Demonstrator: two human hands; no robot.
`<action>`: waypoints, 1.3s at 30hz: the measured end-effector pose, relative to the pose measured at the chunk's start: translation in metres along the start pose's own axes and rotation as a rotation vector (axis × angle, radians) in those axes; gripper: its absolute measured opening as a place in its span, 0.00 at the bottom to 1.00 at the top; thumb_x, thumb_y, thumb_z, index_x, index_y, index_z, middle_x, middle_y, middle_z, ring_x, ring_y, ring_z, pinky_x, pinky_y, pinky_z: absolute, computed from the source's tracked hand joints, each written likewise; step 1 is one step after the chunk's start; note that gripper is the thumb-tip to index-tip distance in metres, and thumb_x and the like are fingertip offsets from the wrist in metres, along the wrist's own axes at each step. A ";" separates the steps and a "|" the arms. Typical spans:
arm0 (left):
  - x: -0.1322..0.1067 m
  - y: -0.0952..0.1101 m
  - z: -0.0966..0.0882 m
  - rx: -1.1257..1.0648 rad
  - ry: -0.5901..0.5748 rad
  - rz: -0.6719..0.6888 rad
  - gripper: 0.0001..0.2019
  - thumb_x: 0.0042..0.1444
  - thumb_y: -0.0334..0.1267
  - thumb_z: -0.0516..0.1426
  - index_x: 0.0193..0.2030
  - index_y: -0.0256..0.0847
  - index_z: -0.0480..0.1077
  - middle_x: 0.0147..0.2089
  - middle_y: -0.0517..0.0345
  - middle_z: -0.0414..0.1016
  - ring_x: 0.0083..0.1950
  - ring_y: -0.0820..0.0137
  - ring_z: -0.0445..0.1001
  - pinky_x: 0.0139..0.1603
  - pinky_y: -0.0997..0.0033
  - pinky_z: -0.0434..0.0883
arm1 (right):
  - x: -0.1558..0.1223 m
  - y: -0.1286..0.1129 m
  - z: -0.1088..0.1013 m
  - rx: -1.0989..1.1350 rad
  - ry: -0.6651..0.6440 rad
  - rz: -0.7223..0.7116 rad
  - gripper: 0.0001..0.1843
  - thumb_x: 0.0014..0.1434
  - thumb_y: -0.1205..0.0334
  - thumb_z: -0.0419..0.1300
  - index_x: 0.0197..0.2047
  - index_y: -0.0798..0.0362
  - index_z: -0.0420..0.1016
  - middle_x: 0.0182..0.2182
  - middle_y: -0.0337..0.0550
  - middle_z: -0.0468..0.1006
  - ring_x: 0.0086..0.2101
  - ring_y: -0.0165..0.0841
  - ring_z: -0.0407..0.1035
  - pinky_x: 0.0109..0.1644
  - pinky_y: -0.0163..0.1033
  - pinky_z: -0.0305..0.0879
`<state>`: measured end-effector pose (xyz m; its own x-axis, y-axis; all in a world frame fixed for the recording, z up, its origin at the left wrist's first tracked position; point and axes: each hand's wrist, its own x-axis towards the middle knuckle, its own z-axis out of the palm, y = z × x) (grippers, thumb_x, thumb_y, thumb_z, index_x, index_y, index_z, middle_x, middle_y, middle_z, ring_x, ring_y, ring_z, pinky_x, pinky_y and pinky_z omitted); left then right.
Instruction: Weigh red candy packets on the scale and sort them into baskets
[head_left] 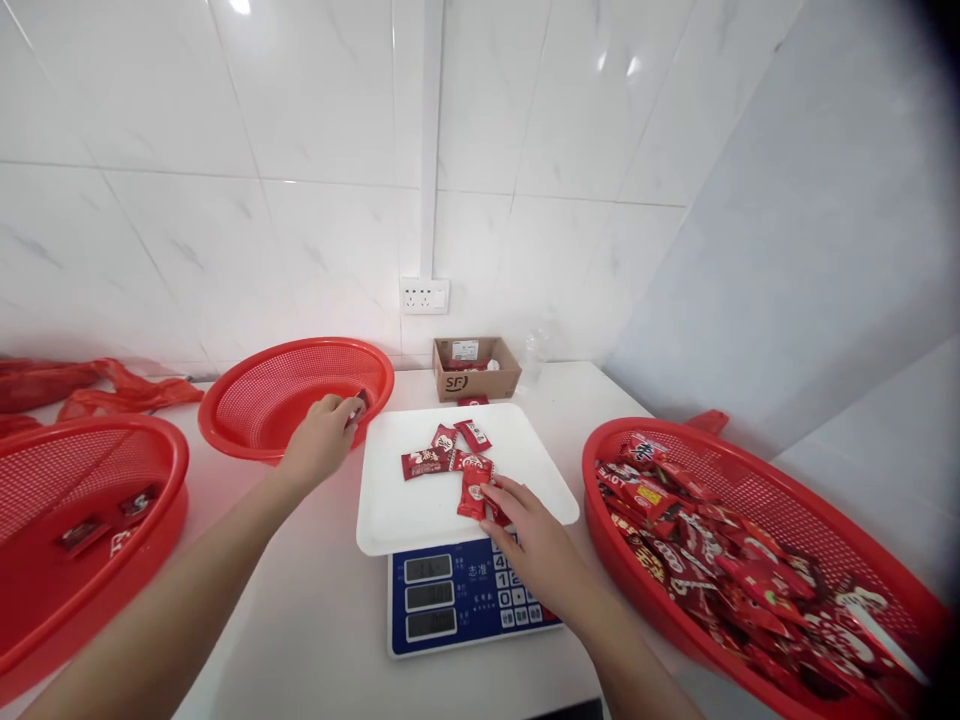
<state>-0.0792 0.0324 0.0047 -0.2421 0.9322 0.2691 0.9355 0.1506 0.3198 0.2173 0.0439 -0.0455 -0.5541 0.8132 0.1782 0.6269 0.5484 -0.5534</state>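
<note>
My left hand [319, 440] is closed on a small dark red packet [359, 404], held by the fingertips at the right rim of the middle red basket [240, 385]. My right hand [536, 540] reaches over the white tray [405, 515] of a blue digital scale [484, 610]. Its thumb and fingers are closed around the edge of a red wrapped candy [473, 492], partly covered by the fingertips. Other red wrapped candies [427, 461] lie loosely on the tray, one [472, 435] toward its back. The scale's display digits are too faint to read.
At the right, a big red basket [600, 445] holds a heap of wrapped candies. Another red basket [176, 450] at the left holds several packets. A small cardboard box [480, 384] stands behind the tray, beside clear plastic [533, 355]. Red netting [112, 385] lies at the back left.
</note>
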 end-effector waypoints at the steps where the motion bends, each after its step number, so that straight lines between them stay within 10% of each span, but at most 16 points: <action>1: 0.002 -0.001 0.002 0.018 -0.010 0.019 0.15 0.58 0.36 0.50 0.51 0.40 0.67 0.54 0.41 0.66 0.57 0.47 0.63 0.48 0.51 0.67 | 0.001 0.000 0.001 0.016 -0.003 0.015 0.22 0.61 0.59 0.50 0.57 0.53 0.67 0.58 0.49 0.65 0.58 0.38 0.59 0.61 0.47 0.57; 4: -0.002 0.013 0.019 0.022 -0.071 0.138 0.17 0.57 0.39 0.54 0.53 0.37 0.67 0.60 0.41 0.63 0.65 0.49 0.51 0.61 0.49 0.55 | 0.002 0.003 0.003 0.057 0.002 0.078 0.22 0.60 0.58 0.50 0.57 0.52 0.67 0.58 0.48 0.65 0.58 0.38 0.59 0.61 0.47 0.56; 11: -0.023 0.062 0.054 -0.011 -0.228 0.334 0.12 0.58 0.37 0.53 0.49 0.38 0.67 0.47 0.48 0.72 0.52 0.59 0.68 0.54 0.61 0.64 | 0.001 0.009 -0.002 0.002 0.015 0.137 0.23 0.60 0.58 0.49 0.56 0.55 0.68 0.58 0.50 0.66 0.58 0.39 0.59 0.61 0.48 0.56; 18: -0.014 0.052 0.029 0.031 -0.147 0.230 0.11 0.60 0.31 0.49 0.48 0.43 0.64 0.47 0.53 0.68 0.42 0.67 0.73 0.37 0.71 0.69 | 0.000 0.012 -0.006 -0.036 -0.021 0.132 0.24 0.61 0.56 0.48 0.57 0.56 0.67 0.58 0.50 0.66 0.58 0.39 0.58 0.62 0.47 0.55; 25: 0.025 0.027 0.004 0.183 0.048 0.097 0.15 0.60 0.37 0.49 0.53 0.35 0.62 0.57 0.37 0.60 0.58 0.48 0.60 0.53 0.50 0.61 | 0.000 0.011 -0.005 -0.070 -0.013 0.118 0.24 0.62 0.57 0.47 0.57 0.56 0.67 0.58 0.50 0.66 0.58 0.39 0.58 0.62 0.47 0.55; 39: 0.019 0.087 0.071 0.105 -0.278 0.401 0.16 0.58 0.29 0.49 0.50 0.44 0.68 0.45 0.53 0.70 0.46 0.66 0.71 0.48 0.69 0.66 | -0.002 0.013 -0.004 -0.095 0.022 0.072 0.22 0.62 0.58 0.48 0.57 0.55 0.67 0.56 0.50 0.68 0.57 0.40 0.60 0.60 0.48 0.57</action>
<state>0.0160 0.0868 -0.0273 0.2062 0.9739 0.0955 0.9652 -0.2184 0.1436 0.2288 0.0506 -0.0498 -0.4945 0.8544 0.1595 0.7140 0.5039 -0.4860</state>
